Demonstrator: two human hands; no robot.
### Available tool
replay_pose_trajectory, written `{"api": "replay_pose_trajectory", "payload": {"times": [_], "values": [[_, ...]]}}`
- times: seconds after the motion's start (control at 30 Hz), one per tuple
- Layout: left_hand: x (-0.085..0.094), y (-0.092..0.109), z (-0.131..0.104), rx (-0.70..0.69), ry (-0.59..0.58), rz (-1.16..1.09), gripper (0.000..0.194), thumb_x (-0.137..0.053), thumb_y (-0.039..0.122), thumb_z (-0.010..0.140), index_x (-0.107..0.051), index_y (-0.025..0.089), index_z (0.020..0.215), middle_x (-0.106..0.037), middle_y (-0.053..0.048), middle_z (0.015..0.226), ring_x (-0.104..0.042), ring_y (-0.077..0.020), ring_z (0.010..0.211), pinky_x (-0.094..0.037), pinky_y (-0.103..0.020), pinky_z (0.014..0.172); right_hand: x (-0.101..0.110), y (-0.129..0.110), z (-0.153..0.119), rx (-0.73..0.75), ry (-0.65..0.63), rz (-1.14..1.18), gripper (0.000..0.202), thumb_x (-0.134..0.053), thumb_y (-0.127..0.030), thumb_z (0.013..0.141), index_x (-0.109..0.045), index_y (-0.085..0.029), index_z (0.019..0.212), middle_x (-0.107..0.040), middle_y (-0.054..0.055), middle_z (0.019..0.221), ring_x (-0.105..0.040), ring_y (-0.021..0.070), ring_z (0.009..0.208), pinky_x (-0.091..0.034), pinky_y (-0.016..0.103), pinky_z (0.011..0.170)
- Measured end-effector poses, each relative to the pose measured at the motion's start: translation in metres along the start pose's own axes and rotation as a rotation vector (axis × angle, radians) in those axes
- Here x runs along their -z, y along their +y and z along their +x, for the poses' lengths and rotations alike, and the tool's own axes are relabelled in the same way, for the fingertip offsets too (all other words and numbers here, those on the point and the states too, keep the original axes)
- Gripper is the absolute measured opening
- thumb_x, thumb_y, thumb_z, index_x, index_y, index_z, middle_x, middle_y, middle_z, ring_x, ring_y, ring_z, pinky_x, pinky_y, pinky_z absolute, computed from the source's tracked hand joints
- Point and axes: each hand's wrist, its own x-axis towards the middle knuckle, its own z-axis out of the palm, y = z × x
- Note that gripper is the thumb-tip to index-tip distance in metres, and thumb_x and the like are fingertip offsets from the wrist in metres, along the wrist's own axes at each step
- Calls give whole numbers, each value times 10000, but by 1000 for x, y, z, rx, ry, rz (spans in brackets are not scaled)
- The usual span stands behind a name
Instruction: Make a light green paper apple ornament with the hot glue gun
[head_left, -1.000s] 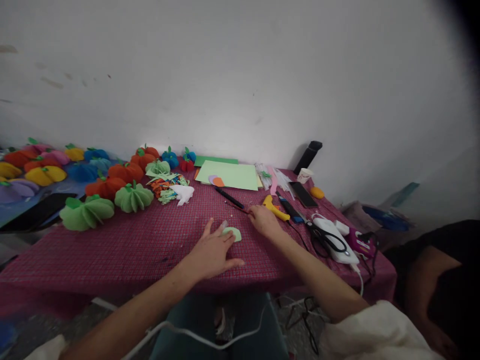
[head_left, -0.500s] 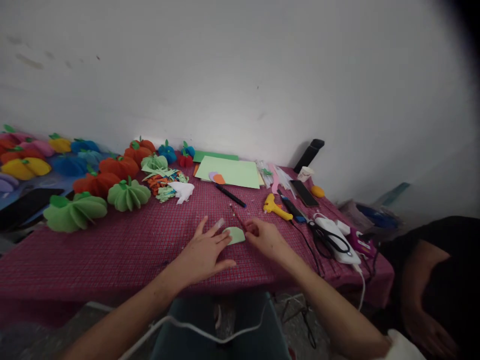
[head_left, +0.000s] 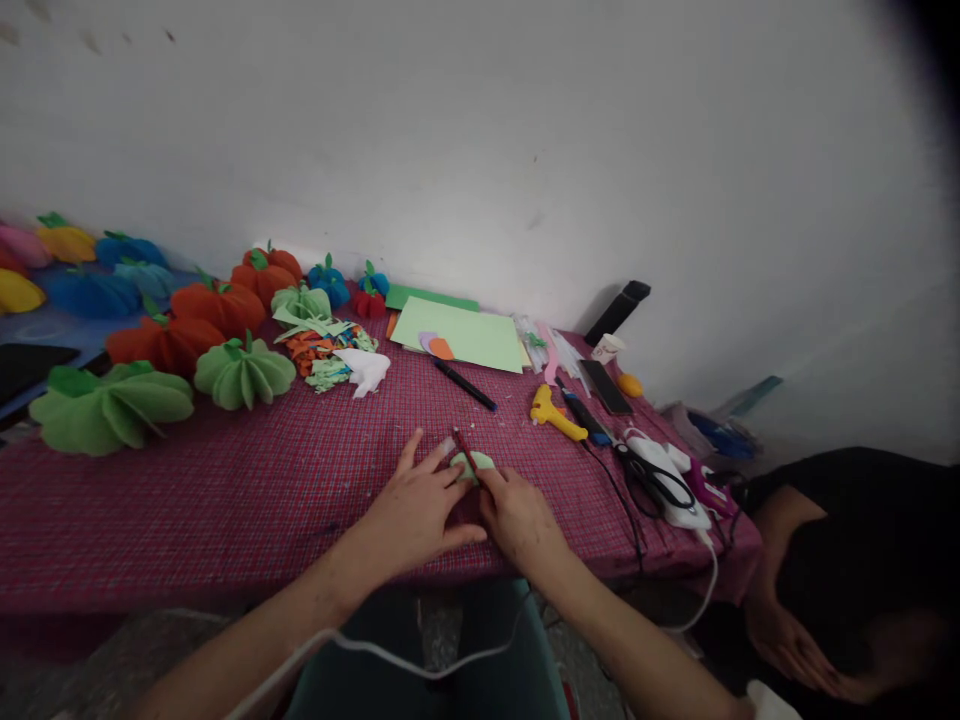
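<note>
A small light green piece (head_left: 482, 461) lies on the red checked cloth (head_left: 300, 470) near the table's front. My left hand (head_left: 420, 500) is spread flat, its fingertips resting on the left edge of the piece. In my right hand (head_left: 517, 515) a thin dark red pencil (head_left: 464, 447) is pinched, lying slantwise across the green piece with its far end toward the wall. The pencil's near end is hidden by my fingers.
Felt pumpkins (head_left: 244, 373) stand at the left, beside paper scraps (head_left: 322, 352). Green sheets (head_left: 465, 335) and a black pen (head_left: 465, 385) lie behind my hands. A yellow glue gun (head_left: 556, 413), scissors (head_left: 654, 480) and a white power strip (head_left: 675, 508) are right. A person (head_left: 847, 560) sits far right.
My right hand has moved down and left, bringing the pencil from the right side of the green piece to across it. My left hand stays on the piece. The view has shifted slightly.
</note>
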Motion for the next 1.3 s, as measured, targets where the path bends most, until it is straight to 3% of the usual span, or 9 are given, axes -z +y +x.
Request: {"api": "replay_pose_trajectory", "payload": {"times": [0.3,0.63,0.73,0.9,1.0,1.17,1.3], "values": [[1,0,-1,17,9,-17,561,-327,644,820,-562,249,1142,-611,-40,1175,-365,-295,1256,-17,-573,1068,4,11,-5,-67,0,36,272,-424,-167,851,-585,-191,1068,-642,81,925,-617,194,823,-427,264,711],[-2,2,-3,30,37,16,549,-339,644,817,-587,248,1105,-634,-54,1123,-385,-296,1241,-18,-571,1066,4,41,-14,-158,144,157,267,-470,-198,826,-573,-158,1069,-672,69,868,-623,186,768,-452,273,700],[-3,2,-2,28,31,21,537,-345,634,822,-584,247,1107,-629,-50,1143,-379,-300,1246,-11,-570,1067,6,34,-13,-82,198,208,238,-470,-211,836,-577,-165,1044,-662,69,877,-614,181,779,-450,266,710],[0,0,-1,23,-26,15,543,-359,629,821,-522,274,1197,-603,-34,1200,-368,-298,1262,-2,-579,1063,6,3,-4,-19,103,123,260,-427,-191,862,-574,-202,1075,-643,77,902,-615,185,798,-437,261,680],[2,-1,1,25,-68,12,526,-354,622,827,-522,288,1198,-599,-29,1211,-367,-295,1265,-5,-584,1058,3,0,-2,-49,74,60,270,-403,-179,868,-568,-192,1082,-640,86,880,-618,187,745,-427,261,630],[3,-5,1,51,-125,20,497,-374,614,825,-536,319,1191,-578,-13,1249,-348,-319,1268,-6,-609,1033,-1,32,-7,-131,127,147,221,-436,-169,845,-622,-177,965,-653,90,865,-623,192,753,-435,272,663],[5,-7,2,38,-168,29,511,-414,628,798,-524,343,1208,-572,2,1257,-342,-325,1267,-16,-615,1024,-2,71,-17,-212,188,245,253,-483,-172,826,-599,-153,1050,-669,67,883,-621,170,786,-448,255,718]]}}
